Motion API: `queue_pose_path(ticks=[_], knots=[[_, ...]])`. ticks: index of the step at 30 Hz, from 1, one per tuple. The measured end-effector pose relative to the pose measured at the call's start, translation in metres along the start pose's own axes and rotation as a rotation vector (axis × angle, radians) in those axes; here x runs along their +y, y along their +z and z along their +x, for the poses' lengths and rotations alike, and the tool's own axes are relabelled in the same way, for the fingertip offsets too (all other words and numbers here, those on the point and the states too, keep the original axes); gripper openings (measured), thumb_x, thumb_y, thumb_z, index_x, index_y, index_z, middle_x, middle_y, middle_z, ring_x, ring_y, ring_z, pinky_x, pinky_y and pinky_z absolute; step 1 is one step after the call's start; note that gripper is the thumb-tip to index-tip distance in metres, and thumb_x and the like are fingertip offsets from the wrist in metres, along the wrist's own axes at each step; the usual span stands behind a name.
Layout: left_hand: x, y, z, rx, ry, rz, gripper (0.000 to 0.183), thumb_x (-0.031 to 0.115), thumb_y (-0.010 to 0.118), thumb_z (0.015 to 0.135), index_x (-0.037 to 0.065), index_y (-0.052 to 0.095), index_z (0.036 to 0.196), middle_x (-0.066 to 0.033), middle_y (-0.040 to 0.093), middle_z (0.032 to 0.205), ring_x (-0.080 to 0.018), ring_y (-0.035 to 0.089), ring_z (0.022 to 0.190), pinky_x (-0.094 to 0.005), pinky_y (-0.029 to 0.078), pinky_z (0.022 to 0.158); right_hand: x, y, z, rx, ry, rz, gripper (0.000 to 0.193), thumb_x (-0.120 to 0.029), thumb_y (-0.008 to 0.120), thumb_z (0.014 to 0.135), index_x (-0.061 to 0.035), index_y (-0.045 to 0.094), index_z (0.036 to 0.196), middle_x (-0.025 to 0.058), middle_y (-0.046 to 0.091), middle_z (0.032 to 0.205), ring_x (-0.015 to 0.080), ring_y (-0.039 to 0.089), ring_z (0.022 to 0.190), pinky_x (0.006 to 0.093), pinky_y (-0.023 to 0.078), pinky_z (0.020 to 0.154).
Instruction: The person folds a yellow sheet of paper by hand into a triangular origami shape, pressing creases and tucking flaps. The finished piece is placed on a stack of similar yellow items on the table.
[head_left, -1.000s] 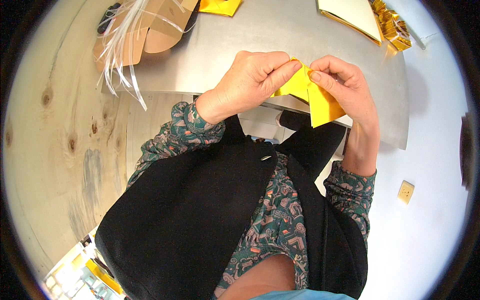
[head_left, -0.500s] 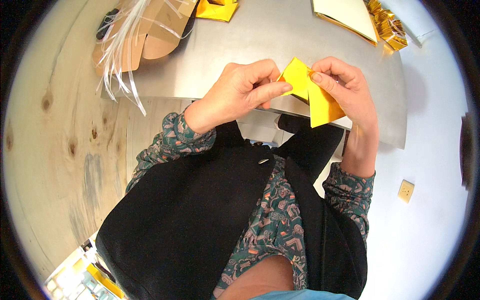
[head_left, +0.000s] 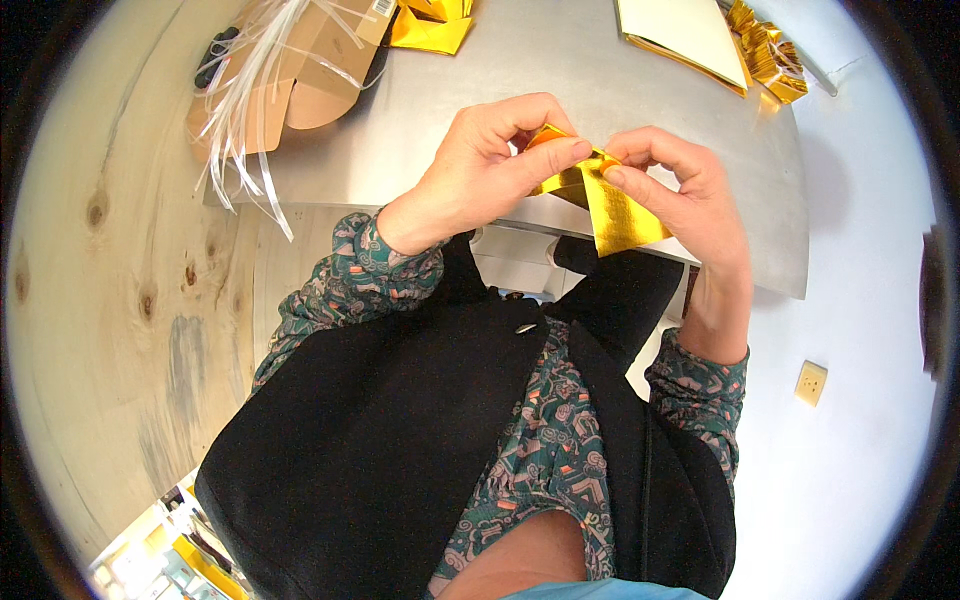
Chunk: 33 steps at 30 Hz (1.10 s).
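Pretty bright overall, just a soft shadow on the pale wall (head_left: 865,290) past the table's (head_left: 550,55) right edge. The gold foil sheet (head_left: 622,215) throws glare, the black jacket (head_left: 370,430) swallows detail, and fisheye distortion bows the table's near edge.

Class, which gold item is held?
The folded gold sheet pinched by left hand and right hand; the other gold items rest on the table.

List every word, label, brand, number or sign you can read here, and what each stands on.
No text can be read.
White label with dark bars on the cardboard box: too small to read.
Gold paper in the fingers: no writing shows.
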<state>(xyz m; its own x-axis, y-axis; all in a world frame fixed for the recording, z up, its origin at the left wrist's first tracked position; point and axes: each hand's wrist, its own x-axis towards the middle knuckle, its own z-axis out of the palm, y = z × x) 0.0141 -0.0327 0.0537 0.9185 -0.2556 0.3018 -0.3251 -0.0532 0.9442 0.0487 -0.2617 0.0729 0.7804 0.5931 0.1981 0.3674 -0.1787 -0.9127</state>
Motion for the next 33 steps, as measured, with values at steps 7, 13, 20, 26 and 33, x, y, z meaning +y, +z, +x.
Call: queue_pose_path(ticks=[7,13,20,26,33], knots=[[0.005,-0.003,-0.006,0.013,0.059,0.100,0.010,0.013,0.072,0.095,0.003,0.068,0.093,0.0032,0.062,0.079,-0.0036,0.055,0.074,-0.0209,0.045,0.066,-0.010,0.000,0.000,0.037,-0.105,-0.154,0.011,-0.012,0.075,0.087,-0.0039,0.072,0.094,0.0014,0.069,0.084,0.0126,0.060,0.079,0.0281,0.049,0.074],[0.016,-0.009,-0.009,-0.038,0.097,0.213,0.011,0.010,0.075,0.092,0.003,0.069,0.098,0.0003,0.066,0.085,-0.0058,0.061,0.080,-0.0215,0.049,0.071,-0.020,-0.003,-0.004,0.028,-0.152,-0.244,0.007,-0.010,0.074,0.087,-0.0034,0.071,0.089,0.0034,0.069,0.083,0.0163,0.060,0.078,0.0301,0.048,0.074],[0.019,-0.012,-0.011,0.005,0.105,0.146,0.013,0.009,0.075,0.091,0.002,0.072,0.101,-0.0016,0.070,0.091,-0.0061,0.062,0.081,-0.0228,0.051,0.073,-0.023,-0.004,-0.006,0.014,-0.144,-0.234,0.007,-0.008,0.073,0.087,-0.0022,0.071,0.089,0.0037,0.068,0.082,0.0165,0.060,0.079,0.0306,0.047,0.074],[0.014,-0.012,-0.012,0.032,0.114,0.126,0.011,0.012,0.072,0.094,0.003,0.073,0.099,-0.0007,0.069,0.085,-0.0049,0.061,0.075,-0.0216,0.050,0.067,-0.023,-0.002,-0.006,0.011,-0.125,-0.209,0.008,-0.009,0.073,0.087,-0.0018,0.070,0.088,0.0038,0.067,0.082,0.0161,0.059,0.079,0.0303,0.047,0.074],[0.009,-0.006,-0.012,0.079,0.123,0.073,0.011,0.015,0.071,0.095,0.004,0.072,0.098,0.0003,0.068,0.081,-0.0037,0.060,0.071,-0.0201,0.050,0.062,-0.023,-0.003,-0.008,-0.010,-0.123,-0.165,0.010,-0.009,0.071,0.089,-0.0008,0.066,0.087,0.0037,0.064,0.082,0.0144,0.057,0.080,0.0284,0.044,0.074]])
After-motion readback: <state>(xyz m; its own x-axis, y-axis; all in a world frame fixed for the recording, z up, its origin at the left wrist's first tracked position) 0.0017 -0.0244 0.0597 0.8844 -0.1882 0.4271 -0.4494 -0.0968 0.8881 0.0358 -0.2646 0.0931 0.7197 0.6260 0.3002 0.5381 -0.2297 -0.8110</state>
